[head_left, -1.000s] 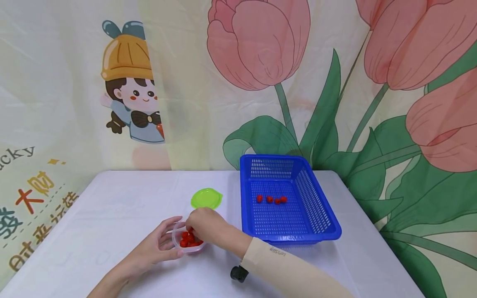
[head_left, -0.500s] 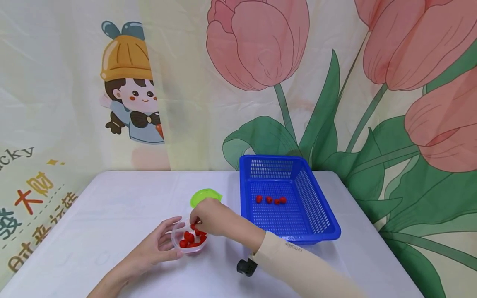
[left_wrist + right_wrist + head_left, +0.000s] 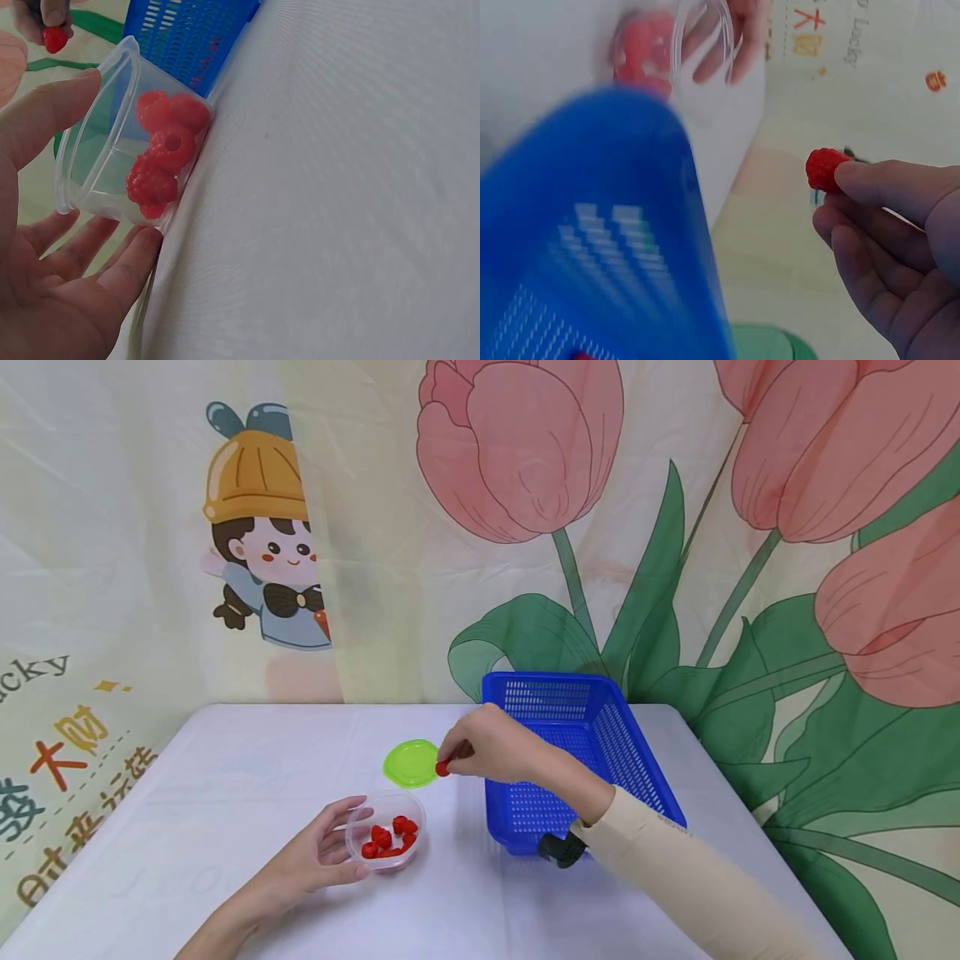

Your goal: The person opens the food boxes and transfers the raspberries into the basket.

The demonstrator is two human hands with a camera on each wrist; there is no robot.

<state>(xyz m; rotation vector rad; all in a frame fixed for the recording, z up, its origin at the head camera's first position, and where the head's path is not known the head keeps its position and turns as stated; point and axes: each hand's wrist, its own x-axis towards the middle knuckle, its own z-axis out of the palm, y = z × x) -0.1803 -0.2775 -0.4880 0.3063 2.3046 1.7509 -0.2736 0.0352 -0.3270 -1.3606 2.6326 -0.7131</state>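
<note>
My left hand (image 3: 315,853) curves round the side of a clear plastic container (image 3: 101,169), its thumb and fingers on opposite sides. Several red raspberries (image 3: 154,176) lie in the bottom of this cup. Between thumb and fingertips my right hand (image 3: 498,745) pinches one raspberry (image 3: 823,169), raised over the table at the left edge of the blue basket (image 3: 649,777). In the head view this hand and forearm cover part of the basket, including the raspberries inside; a bit of red shows through its mesh in the left wrist view.
A bright green lid (image 3: 408,763) lies flat on the white table (image 3: 255,760), behind the container. The basket has tall slotted walls and stands at the table's back right. A printed cloth with tulips (image 3: 525,452) hangs behind the table.
My right hand has lifted a raspberry out of the container and carried it right and away from me, up to the basket's left edge. My left hand has stayed at the container.
</note>
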